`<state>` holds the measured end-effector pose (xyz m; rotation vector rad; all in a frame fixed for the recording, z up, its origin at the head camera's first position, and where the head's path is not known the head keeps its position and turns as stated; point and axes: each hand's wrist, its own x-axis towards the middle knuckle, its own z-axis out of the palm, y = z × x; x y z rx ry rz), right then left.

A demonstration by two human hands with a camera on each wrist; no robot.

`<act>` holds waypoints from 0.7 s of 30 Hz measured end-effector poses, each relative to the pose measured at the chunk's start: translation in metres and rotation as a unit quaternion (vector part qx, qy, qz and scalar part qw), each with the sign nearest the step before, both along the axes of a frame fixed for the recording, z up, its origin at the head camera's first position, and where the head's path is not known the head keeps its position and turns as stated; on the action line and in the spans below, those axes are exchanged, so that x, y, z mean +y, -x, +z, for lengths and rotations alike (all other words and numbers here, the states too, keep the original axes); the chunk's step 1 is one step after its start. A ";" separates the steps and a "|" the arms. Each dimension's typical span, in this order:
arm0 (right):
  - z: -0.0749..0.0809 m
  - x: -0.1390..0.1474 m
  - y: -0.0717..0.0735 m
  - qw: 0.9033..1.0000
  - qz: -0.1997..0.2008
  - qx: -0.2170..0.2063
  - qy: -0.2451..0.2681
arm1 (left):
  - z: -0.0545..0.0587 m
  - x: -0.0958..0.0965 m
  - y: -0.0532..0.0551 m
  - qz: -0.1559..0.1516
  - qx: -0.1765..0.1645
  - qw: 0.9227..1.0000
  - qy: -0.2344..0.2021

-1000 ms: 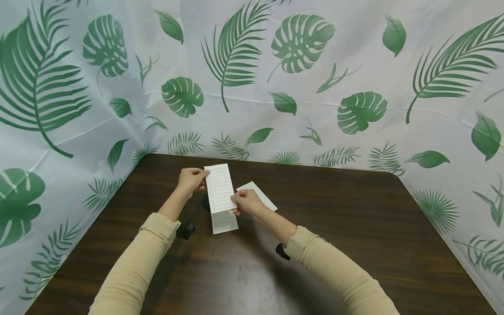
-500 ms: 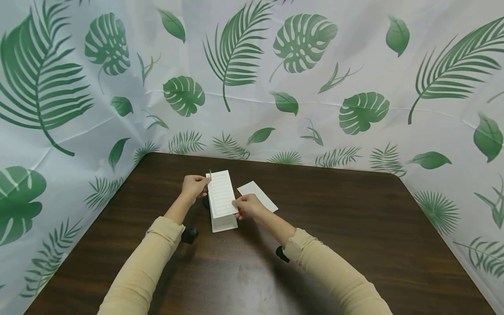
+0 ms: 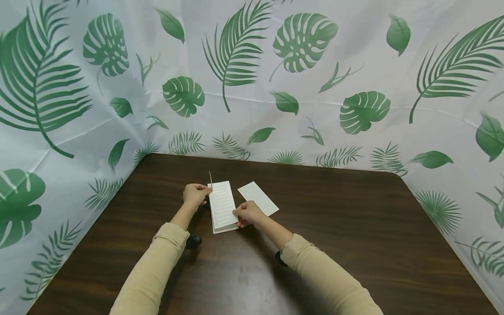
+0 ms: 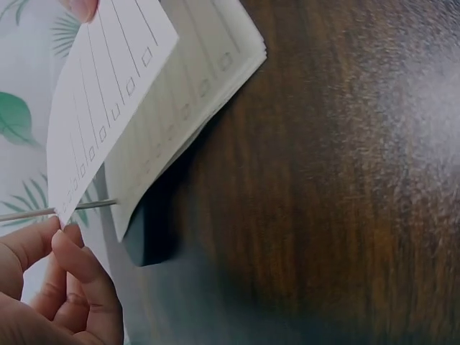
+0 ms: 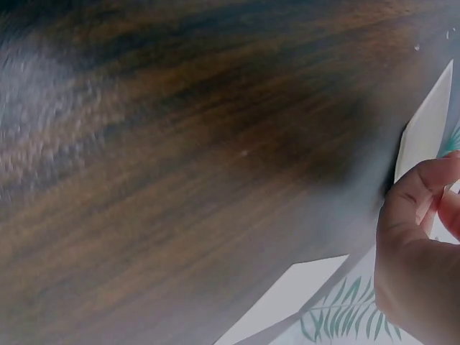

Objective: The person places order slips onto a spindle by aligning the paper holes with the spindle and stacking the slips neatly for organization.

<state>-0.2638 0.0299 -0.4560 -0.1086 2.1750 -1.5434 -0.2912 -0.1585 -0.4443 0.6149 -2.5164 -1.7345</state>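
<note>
A ruled white paper sheet (image 3: 222, 203) with small checkboxes is held by both hands. My left hand (image 3: 194, 195) pinches its far left corner between thumb and finger, right beside a thin upright metal spike (image 3: 210, 177). In the left wrist view the spike (image 4: 29, 214) runs through that corner of the sheet (image 4: 108, 93). My right hand (image 3: 249, 213) pinches the near right edge. Below lies a stack of similar sheets (image 4: 208, 43), the spike passing into its corner too. A dark base (image 4: 154, 230) shows under the stack.
Another white ruled sheet (image 3: 257, 197) lies at an angle on the dark wooden table (image 3: 334, 245), just right of the stack. A white leaf-print curtain (image 3: 252, 109) hangs along the table's back and sides. Dark devices sit under both wrists.
Both hands have lowered the sheet toward the stack and closer to me. The spike tip, hidden a second ago, now stands up above the sheet's corner.
</note>
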 end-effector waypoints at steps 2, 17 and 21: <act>0.000 0.000 -0.002 1.000 0.000 -0.001 -0.007 | -0.003 0.001 0.001 0.004 -0.005 1.000 0.008; -0.027 0.009 0.013 0.992 0.060 0.097 -0.050 | -0.014 0.006 0.000 -0.004 -0.024 0.995 0.101; -0.022 0.010 0.010 0.987 0.077 0.122 -0.065 | -0.016 0.008 -0.001 -0.015 -0.027 0.991 0.127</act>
